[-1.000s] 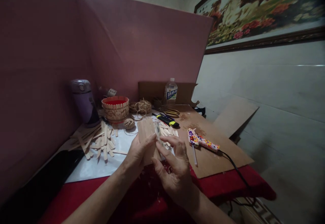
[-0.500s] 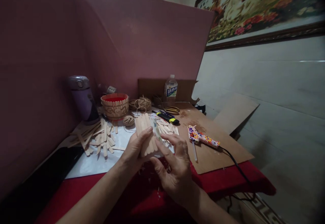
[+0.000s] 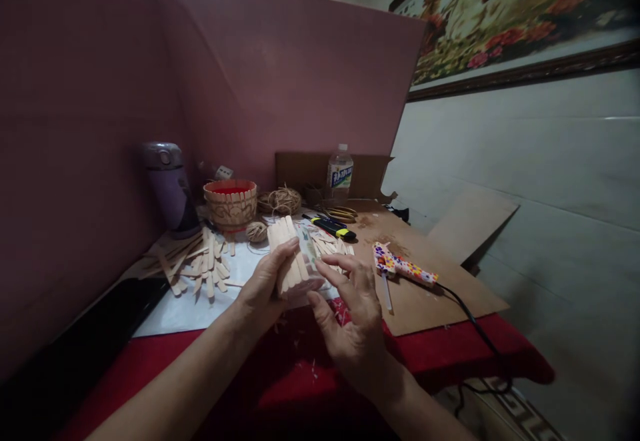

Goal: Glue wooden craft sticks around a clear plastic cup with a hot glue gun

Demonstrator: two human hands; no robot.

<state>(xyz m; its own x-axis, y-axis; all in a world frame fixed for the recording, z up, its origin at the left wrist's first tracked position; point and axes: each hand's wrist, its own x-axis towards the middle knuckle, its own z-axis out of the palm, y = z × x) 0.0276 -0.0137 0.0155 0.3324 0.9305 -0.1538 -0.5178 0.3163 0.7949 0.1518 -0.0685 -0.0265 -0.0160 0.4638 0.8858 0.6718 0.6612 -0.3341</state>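
Note:
My left hand (image 3: 264,284) grips a see-through plastic container (image 3: 307,249) from its left side, the thumb lying over the front. Pale craft sticks (image 3: 289,258) stand side by side along part of its wall; the bare part shows a printed pattern. To the right, my right hand (image 3: 353,318) has its fingers apart and holds nothing. Its fingertips are close to the container's bare side and base; whether they touch it I cannot tell.
Loose craft sticks (image 3: 207,264) lie left on white paper (image 3: 173,314). A flowered glue gun (image 3: 403,266) rests on cardboard (image 3: 417,314). Behind stand a purple flask (image 3: 173,191), a stick-covered bowl (image 3: 231,208), twine (image 3: 283,199), a bottle (image 3: 341,171) and a yellow-black cutter (image 3: 334,228).
My right hand has drawn slightly right, off the sticks, with its fingers still apart. The container is turned a little, showing more of its bare side and base. The view has shifted slightly.

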